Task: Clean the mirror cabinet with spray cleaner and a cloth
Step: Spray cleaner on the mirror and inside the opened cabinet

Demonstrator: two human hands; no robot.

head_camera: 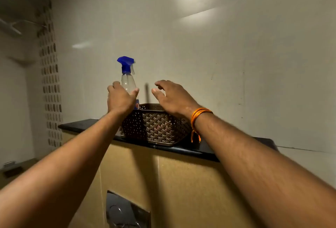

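A clear spray bottle (127,75) with a blue trigger head stands upright at the left end of a brown woven basket (160,127). My left hand (121,98) is wrapped around the bottle's body, just above the basket's rim. Over the basket's right half my right hand (172,96) hovers with fingers spread and nothing in it; an orange thread is tied round its wrist. No cloth and no mirror cabinet are in view.
The basket sits on a black stone ledge (81,125) that tops a tan tiled wall. A chrome flush plate (127,211) is set in that wall below. Pale glossy wall tiles (236,64) rise behind the ledge. A perforated vent panel (50,75) is at left.
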